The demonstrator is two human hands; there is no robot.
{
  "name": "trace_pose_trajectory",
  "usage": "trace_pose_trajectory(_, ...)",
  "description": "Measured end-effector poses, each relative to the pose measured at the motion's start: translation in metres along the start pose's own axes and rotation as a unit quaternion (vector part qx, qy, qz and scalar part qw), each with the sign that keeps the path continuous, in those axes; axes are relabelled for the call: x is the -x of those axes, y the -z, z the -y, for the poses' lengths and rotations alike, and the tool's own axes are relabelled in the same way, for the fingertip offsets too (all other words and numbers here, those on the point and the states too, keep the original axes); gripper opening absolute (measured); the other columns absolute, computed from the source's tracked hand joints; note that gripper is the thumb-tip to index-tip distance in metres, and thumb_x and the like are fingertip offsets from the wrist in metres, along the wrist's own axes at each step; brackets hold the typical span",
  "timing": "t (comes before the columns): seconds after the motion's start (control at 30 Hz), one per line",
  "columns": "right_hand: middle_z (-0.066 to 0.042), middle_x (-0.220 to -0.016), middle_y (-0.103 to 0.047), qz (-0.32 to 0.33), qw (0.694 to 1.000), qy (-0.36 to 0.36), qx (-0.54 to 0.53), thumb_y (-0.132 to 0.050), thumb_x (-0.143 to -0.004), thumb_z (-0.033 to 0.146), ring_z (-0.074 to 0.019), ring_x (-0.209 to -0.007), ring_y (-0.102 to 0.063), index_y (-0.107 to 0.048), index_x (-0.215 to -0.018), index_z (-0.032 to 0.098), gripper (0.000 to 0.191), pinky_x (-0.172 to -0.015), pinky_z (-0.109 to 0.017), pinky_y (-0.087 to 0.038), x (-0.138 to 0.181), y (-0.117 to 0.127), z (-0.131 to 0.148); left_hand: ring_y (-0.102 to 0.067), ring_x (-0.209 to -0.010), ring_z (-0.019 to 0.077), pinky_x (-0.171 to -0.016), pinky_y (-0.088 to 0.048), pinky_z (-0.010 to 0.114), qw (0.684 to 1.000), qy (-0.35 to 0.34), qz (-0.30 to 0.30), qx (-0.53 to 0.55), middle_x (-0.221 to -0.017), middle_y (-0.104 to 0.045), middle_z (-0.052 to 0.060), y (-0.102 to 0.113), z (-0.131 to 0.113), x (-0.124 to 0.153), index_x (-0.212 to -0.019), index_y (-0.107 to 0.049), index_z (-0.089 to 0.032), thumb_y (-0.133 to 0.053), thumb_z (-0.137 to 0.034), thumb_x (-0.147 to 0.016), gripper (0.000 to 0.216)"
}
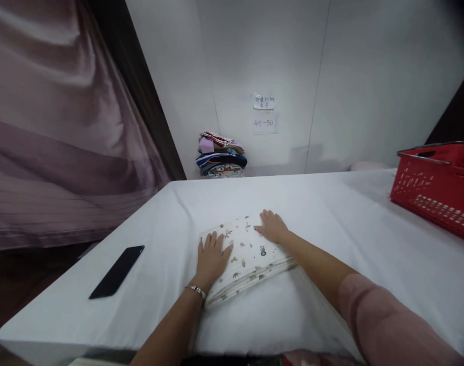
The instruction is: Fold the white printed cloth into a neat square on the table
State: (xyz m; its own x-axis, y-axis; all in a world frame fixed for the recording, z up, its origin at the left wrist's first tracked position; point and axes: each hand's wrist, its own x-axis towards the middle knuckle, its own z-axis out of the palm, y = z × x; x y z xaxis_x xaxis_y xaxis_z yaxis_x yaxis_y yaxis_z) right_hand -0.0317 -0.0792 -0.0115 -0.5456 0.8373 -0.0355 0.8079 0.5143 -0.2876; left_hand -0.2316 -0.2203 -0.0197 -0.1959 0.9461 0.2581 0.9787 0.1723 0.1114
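Observation:
A folded white cloth [250,256] with small printed motifs lies in several layers on the white-covered table [315,203]. Flat on its left side rests my left hand [213,258], fingers spread, with a metal bracelet [196,291] at the wrist. My right hand [272,226] lies on the far right part of the same cloth, its fingers stretched out. Neither hand grips the cloth; both touch it from above.
A black phone-like slab [117,272] lies on the table's left side. The red plastic basket [437,188] stands at the right edge. Beyond the far edge is a stack of folded fabrics [221,155] by the wall. A pink curtain [64,127] hangs at left.

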Motion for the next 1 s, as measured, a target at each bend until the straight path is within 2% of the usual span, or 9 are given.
trace_pose_trajectory(0.07,-0.01,-0.151,-0.009,0.012,1.0,-0.01,-0.02,-0.025,-0.084,0.062,-0.0278,-0.137,-0.006,-0.02,-0.143,0.011,0.079,-0.107,-0.039,-0.013,-0.003,-0.006,-0.013,-0.029,-0.131,0.0278,-0.107,-0.017,0.05,1.0,-0.005,0.004,0.003,-0.139,-0.039,0.012,-0.009,0.003,0.001,-0.128,-0.048,-0.019,-0.036,-0.048,-0.087,0.051)
trace_pose_trajectory(0.17,-0.01,-0.151,-0.008,-0.003,0.999,0.009,-0.043,-0.025,-0.083,0.064,-0.028,-0.137,-0.006,-0.02,-0.143,0.01,0.08,-0.107,-0.038,-0.016,-0.004,-0.013,-0.023,-0.028,-0.132,0.0281,-0.107,-0.017,0.051,1.0,-0.008,-0.002,0.016,-0.14,-0.039,0.012,-0.014,0.006,0.003,-0.128,-0.047,-0.02,-0.035,-0.048,-0.087,0.051)
trace_pose_trajectory(0.47,-0.01,-0.151,-0.011,-0.015,0.997,0.009,-0.082,-0.03,-0.081,0.065,-0.0268,-0.136,-0.016,-0.024,-0.142,0.014,0.08,-0.106,-0.036,-0.019,-0.006,-0.018,-0.026,-0.026,-0.132,0.0277,-0.108,-0.016,0.05,0.999,0.01,0.003,0.036,-0.14,-0.038,0.01,-0.014,0.007,0.002,-0.129,-0.046,-0.02,-0.035,-0.051,-0.086,0.054)
trace_pose_trajectory(0.63,-0.01,-0.151,-0.009,0.004,0.996,0.005,-0.088,-0.032,-0.083,0.062,-0.0264,-0.136,-0.017,-0.022,-0.143,0.013,0.078,-0.107,-0.037,-0.02,-0.006,-0.008,-0.025,-0.023,-0.134,0.0286,-0.106,-0.019,0.05,0.996,0.053,-0.001,0.076,-0.142,-0.034,0.012,-0.008,0.003,0.002,-0.126,-0.048,-0.018,-0.035,-0.049,-0.087,0.052)
trace_pose_trajectory(0.73,-0.011,-0.151,-0.008,0.042,0.991,-0.002,-0.126,-0.039,-0.083,0.058,-0.0267,-0.136,-0.017,-0.023,-0.143,0.011,0.078,-0.109,-0.035,-0.018,-0.002,0.005,-0.026,-0.02,-0.135,0.0268,-0.108,-0.022,0.042,0.989,0.078,-0.02,0.124,-0.144,-0.029,0.015,-0.006,0.004,0.002,-0.126,-0.047,-0.012,-0.04,-0.045,-0.086,0.053)
trace_pose_trajectory(0.77,-0.01,-0.151,-0.009,0.056,0.987,-0.002,-0.153,-0.039,-0.083,0.057,-0.0257,-0.136,-0.017,-0.024,-0.142,0.012,0.076,-0.109,-0.033,-0.017,0.001,0.01,-0.028,-0.02,-0.135,0.0263,-0.109,-0.021,0.04,0.985,0.09,-0.028,0.143,-0.144,-0.028,0.016,-0.006,0.006,0.002,-0.126,-0.046,-0.01,-0.041,-0.044,-0.085,0.054)
trace_pose_trajectory(0.83,-0.009,-0.15,-0.012,0.041,0.978,-0.027,-0.204,-0.041,-0.083,0.056,-0.0259,-0.135,-0.02,-0.024,-0.143,0.015,0.074,-0.108,-0.034,-0.02,0.012,0.018,-0.036,-0.021,-0.135,0.0257,-0.11,-0.02,0.038,0.973,0.129,-0.041,0.185,-0.144,-0.028,0.016,-0.006,0.011,0.003,-0.128,-0.043,-0.009,-0.047,-0.041,-0.082,0.056)
trace_pose_trajectory(0.93,-0.013,-0.144,-0.03,0.018,0.957,-0.087,-0.276,-0.048,-0.08,0.055,-0.0282,-0.125,-0.038,-0.026,-0.142,0.016,0.076,-0.1,-0.037,-0.034,0.035,0.024,-0.05,-0.031,-0.13,0.0249,-0.108,-0.026,0.037,0.949,0.195,-0.042,0.244,-0.141,-0.034,0.016,-0.004,0.022,0.002,-0.133,-0.035,-0.01,-0.053,-0.041,-0.078,0.066)
trace_pose_trajectory(1.0,-0.016,-0.135,-0.044,0.027,0.944,-0.119,-0.306,-0.052,-0.079,0.054,-0.0273,-0.112,-0.051,-0.026,-0.142,0.015,0.078,-0.09,-0.036,-0.043,0.047,0.025,-0.056,-0.042,-0.123,0.0259,-0.103,-0.033,0.037,0.929,0.247,-0.021,0.274,-0.136,-0.042,0.016,-0.001,0.03,0.0,-0.136,-0.031,-0.011,-0.056,-0.045,-0.075,0.074)
